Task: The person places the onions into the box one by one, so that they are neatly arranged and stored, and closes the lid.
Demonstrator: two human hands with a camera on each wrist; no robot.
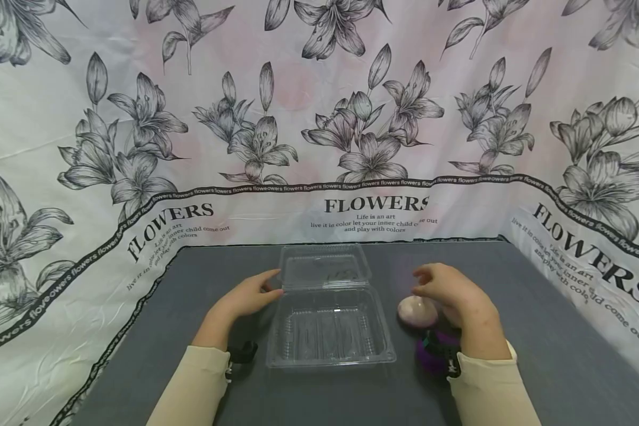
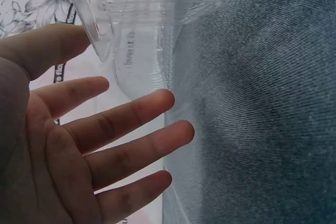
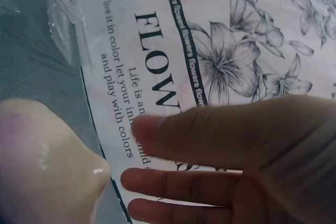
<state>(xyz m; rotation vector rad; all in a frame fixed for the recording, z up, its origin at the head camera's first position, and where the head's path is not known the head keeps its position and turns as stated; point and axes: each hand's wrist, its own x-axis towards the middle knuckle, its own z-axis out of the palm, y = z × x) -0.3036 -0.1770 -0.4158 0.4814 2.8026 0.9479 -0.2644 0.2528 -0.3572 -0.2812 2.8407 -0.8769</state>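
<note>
A clear plastic clamshell box (image 1: 327,361) stands with its lid (image 1: 325,269) laid back, away from me. At its left side is my left hand (image 1: 252,294), fingers extended and spread; in the left wrist view the thumb (image 2: 68,45) lies against the box's rim. My right hand (image 1: 449,287) hovers over a rounded, glossy cream thing (image 1: 418,312) with a purple tint. The right wrist view shows that thing's blunt pointed tip (image 3: 100,171) close to the fingertips, with nothing between fingers and thumb.
A purple round thing (image 1: 428,355) lies under my right wrist, partly hidden by the wrist strap. The grey cloth-covered table (image 1: 154,355) runs back to a white floral curtain (image 1: 261,213), which also borders both sides.
</note>
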